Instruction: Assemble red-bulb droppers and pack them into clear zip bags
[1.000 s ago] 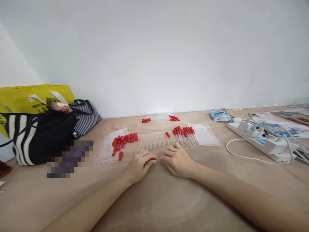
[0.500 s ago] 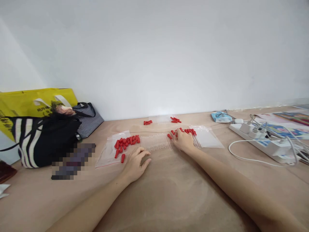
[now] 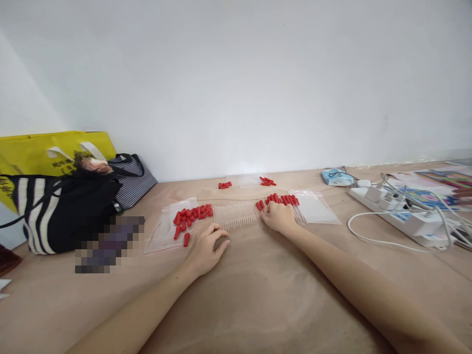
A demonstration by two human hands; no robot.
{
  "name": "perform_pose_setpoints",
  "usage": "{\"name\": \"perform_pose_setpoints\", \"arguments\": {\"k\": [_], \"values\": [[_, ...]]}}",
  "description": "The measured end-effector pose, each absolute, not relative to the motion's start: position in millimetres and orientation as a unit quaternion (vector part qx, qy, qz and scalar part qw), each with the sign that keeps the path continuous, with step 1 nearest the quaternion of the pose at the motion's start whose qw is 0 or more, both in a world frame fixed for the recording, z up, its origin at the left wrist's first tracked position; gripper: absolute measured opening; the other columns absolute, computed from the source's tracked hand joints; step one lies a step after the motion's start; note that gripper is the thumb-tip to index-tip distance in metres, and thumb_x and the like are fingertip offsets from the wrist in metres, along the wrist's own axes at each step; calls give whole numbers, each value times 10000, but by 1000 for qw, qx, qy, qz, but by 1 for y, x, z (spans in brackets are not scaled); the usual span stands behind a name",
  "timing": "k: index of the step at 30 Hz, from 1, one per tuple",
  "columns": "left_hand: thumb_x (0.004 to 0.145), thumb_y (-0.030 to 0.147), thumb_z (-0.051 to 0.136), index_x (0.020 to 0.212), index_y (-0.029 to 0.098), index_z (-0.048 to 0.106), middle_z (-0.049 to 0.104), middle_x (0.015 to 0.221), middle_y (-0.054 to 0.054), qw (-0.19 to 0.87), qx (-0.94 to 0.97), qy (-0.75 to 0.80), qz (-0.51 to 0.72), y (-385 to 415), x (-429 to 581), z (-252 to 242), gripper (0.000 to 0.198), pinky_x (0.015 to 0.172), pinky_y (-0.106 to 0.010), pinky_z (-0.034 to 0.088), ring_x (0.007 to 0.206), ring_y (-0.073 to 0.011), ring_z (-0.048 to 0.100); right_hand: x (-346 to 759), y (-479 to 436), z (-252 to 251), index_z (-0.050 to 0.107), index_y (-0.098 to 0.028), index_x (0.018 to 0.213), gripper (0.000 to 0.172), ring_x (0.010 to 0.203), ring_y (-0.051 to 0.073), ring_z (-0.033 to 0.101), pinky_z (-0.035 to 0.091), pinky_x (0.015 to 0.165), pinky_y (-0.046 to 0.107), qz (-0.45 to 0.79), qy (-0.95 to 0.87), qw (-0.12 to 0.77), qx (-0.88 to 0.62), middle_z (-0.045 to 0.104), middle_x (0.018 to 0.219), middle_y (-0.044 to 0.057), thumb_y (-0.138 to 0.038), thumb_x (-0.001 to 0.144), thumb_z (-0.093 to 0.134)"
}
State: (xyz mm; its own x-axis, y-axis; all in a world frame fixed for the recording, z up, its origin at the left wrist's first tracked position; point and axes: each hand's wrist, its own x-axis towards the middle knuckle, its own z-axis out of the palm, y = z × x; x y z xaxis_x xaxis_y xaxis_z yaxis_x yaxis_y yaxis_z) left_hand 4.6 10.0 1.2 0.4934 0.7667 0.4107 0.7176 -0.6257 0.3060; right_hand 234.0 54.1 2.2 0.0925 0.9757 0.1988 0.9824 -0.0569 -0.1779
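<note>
My left hand (image 3: pixel 207 250) rests on the table with its fingers loosely bent and apart, holding nothing. Beside it lie a pile of red rubber bulbs (image 3: pixel 191 215) on a clear zip bag (image 3: pixel 162 236) and one loose red bulb (image 3: pixel 186 239). Between my hands a row of thin clear tubes (image 3: pixel 234 215) lies side by side. My right hand (image 3: pixel 279 216) is closed at a row of red-bulbed droppers (image 3: pixel 290 199). Its fingertips pinch at a dropper (image 3: pixel 261 204) whose red end shows just beyond them; the tube is partly hidden.
Farther back lie small groups of red bulbs (image 3: pixel 224 185) and droppers (image 3: pixel 267 181). Another clear bag (image 3: pixel 319 209) is right of my right hand. A power strip (image 3: pixel 401 219) with white cables, a blue mask (image 3: pixel 337 177) and printed sheets lie right; bags (image 3: pixel 70 206) stand left.
A red bulb by my right fingertips has shifted slightly left and down, beside its neighbour. My right hand has moved very little; my left hand stays in place. The view has tilted slightly.
</note>
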Motion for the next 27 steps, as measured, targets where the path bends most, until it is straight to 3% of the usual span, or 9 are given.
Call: {"name": "perform_pose_setpoints", "arguments": {"k": [6,13,20,24,27], "values": [[781,233,494,828,202,587,551,894,-37,26,864,438,248,10,5,0,109,745,-342,413,845,-203,531,234,53,1,588,-123,844,265,810,245,583,275,726,349,-31,-672,133,-728,651,822,134,-288,798,386],[764,297,513,860,132,524,535,882,-112,-161,766,615,92,13,-12,26,192,716,-382,398,847,-282,514,226,55,4,598,-154,813,305,772,226,584,250,779,374,-43,-691,158,-704,658,766,97,-362,800,374],[833,291,414,1019,98,445,529,986,-162,-86,702,706,-45,14,-29,37,270,679,-364,412,882,-311,546,210,62,7,624,-138,826,272,812,241,581,249,756,380,-1,-690,76,-720,641,872,148,-270,787,389],[841,155,374,1061,70,435,554,951,-167,-69,717,692,-41,18,-29,32,244,679,-353,416,859,-292,568,203,66,6,636,-121,770,227,777,235,589,235,764,386,2,-695,67,-715,644,819,157,-148,761,411],[845,130,348,1115,83,434,540,965,-156,-72,759,646,37,17,-24,27,287,701,-351,420,853,-264,565,202,62,8,627,-101,776,229,750,230,588,237,763,388,-3,-702,71,-709,640,805,163,-112,762,399]]}}
